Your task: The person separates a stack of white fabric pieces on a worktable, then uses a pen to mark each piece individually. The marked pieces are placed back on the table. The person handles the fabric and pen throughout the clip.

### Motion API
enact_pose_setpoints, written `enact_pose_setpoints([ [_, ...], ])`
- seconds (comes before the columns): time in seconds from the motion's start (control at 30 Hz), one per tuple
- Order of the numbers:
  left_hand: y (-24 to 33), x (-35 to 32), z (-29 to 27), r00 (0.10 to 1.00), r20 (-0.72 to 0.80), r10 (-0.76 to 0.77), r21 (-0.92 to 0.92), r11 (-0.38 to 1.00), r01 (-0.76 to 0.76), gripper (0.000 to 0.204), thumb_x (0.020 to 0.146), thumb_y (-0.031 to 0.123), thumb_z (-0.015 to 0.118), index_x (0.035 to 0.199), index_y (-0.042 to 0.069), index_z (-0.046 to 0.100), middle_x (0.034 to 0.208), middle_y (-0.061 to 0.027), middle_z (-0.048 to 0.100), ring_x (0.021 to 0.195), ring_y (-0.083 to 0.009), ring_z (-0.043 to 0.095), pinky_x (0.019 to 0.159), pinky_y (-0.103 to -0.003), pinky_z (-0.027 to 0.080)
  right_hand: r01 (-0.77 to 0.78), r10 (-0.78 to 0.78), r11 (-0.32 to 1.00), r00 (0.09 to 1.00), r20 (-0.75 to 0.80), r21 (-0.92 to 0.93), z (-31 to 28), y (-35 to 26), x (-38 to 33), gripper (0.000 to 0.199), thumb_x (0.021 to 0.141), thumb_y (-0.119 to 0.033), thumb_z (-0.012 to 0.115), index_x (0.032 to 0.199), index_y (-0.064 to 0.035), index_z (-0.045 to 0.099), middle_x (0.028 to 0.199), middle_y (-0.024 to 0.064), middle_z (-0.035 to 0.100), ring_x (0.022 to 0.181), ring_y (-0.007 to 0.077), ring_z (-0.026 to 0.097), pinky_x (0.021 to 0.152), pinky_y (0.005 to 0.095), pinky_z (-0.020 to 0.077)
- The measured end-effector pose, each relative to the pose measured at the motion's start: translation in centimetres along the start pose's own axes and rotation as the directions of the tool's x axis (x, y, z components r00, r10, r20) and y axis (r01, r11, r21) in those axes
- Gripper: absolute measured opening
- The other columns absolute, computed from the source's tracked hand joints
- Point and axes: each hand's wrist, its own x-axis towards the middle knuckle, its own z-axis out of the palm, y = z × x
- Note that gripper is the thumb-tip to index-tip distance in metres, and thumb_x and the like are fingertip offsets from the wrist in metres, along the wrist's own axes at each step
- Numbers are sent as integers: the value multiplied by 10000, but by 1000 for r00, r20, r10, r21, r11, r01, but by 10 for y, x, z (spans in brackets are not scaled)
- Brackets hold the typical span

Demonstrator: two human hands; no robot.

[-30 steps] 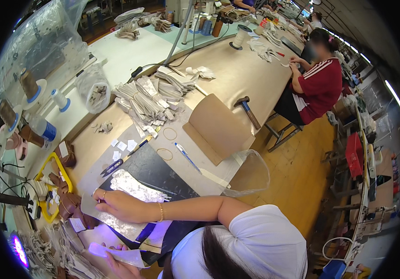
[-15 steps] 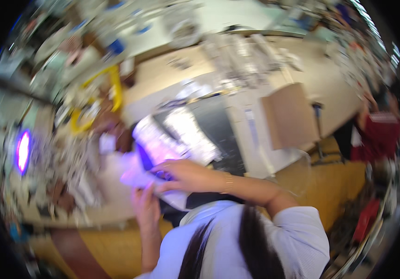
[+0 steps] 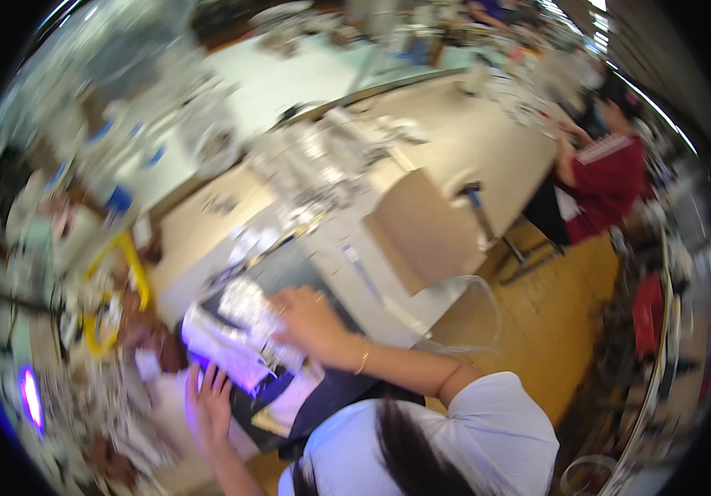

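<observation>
a pale, crinkled clear-plastic piece, lit violet along its lower edge, lies on a dark mat at the near edge of the bench, close to the person's body. the whole view is smeared by motion, so what the piece is exactly cannot be told.

the right hand lies over the right end of the plastic piece, palm down, fingers bent and reaching left across it; whether they pinch it or only press on it cannot be told. a thin gold bracelet sits on that wrist. the left hand rests flat just below the piece, fingers spread and straight, touching its lower edge, closed on nothing.

left of the hands, near the bench's left edge, stands a yellow frame among blurred clutter. a violet light glows at the near left corner. toward the middle of the bench sits a tan cardboard sheet, with a heap of pale packets beyond it. at the far right edge another person in a red top sits at the bench.
</observation>
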Motion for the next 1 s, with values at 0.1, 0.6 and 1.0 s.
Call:
enact_pose_setpoints([
  [0.1,22,13,2,989,-3,-148,101,984,148,517,951,496,660,1316,149,544,1092,-97,642,962,-256,632,813,-391,511,77,-77,985,997,-2,157,9,-12,-6,544,789,-257,798,1269,-70,625,1219,122,571,1138,328,535,892,450,478],
  [0.6,18,49,52,993,61,99,564,817,-116,151,1014,223,610,1091,102,564,966,-42,647,842,-158,635,792,-360,532,151,-147,978,988,-35,145,33,-9,-19,503,748,-200,790,1217,-79,653,1206,88,567,1120,286,523,882,399,482],
  [1.0,-2,68,59,958,156,242,685,672,-282,418,1007,171,633,1361,-22,526,1241,-118,652,1077,-204,645,932,-341,519,184,-184,975,983,-9,128,29,-5,-20,529,781,-250,811,1251,-93,627,1233,70,548,1126,266,520,907,392,470],
])
